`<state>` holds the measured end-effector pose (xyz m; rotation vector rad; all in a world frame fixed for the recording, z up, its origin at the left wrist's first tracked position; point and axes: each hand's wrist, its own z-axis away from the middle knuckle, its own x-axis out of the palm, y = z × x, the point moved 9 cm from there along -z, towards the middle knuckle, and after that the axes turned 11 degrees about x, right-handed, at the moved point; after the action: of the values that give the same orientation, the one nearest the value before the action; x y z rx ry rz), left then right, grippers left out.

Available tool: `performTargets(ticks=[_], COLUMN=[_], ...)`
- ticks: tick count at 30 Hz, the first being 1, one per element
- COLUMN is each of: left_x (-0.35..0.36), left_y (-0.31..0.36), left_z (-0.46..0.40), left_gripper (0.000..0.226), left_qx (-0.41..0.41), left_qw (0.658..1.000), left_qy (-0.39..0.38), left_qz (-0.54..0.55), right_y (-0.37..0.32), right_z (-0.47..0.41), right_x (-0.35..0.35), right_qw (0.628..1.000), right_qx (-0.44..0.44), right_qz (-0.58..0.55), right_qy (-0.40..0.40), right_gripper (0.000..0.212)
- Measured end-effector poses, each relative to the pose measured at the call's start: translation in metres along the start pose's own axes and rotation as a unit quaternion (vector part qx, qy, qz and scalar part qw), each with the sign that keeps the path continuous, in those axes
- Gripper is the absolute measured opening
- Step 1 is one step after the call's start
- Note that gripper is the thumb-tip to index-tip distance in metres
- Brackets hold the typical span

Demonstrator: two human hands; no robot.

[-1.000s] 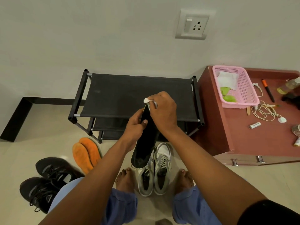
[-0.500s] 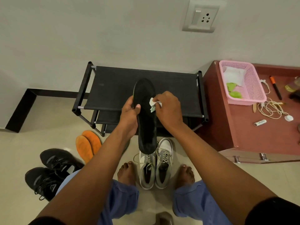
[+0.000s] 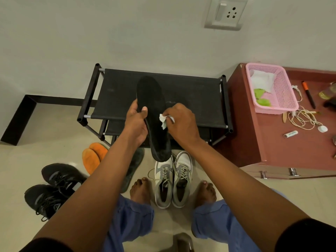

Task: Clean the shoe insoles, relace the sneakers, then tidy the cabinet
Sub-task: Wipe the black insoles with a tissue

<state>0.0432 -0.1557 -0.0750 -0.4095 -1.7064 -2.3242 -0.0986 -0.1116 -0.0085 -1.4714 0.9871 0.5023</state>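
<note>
Insole (image 3: 154,113) edge behind left thumb

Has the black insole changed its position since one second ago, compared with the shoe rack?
Yes. The black insole was tipped edge-on below the shoe rack top; now it faces up, its toe end reaching over the rack top.

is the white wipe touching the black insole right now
Touching. The head view shows the white wipe, pinched in the right hand, pressed against the face of the black insole with no gap, while the left hand grips its edge.

sleeves (image 3: 309,237): short, black | trousers (image 3: 131,220): blue, loose, cuffs bunched at ankles | feet (image 3: 140,190): bare
</note>
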Motion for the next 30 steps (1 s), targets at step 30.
performTargets(ticks=[30], left_x=[-0.048], left_y=[0.016], left_z=[-0.022], left_gripper=[0.044], left_qx=[0.021], left_qw=[0.981], left_qy=[0.133], left_qz=[0.137], right_y=[-0.011], right_z=[0.018], right_x=[0.030], right_qw=[0.990], right_qx=[-0.063], right_qz=[-0.026], right_qy=[-0.120], right_gripper=[0.016])
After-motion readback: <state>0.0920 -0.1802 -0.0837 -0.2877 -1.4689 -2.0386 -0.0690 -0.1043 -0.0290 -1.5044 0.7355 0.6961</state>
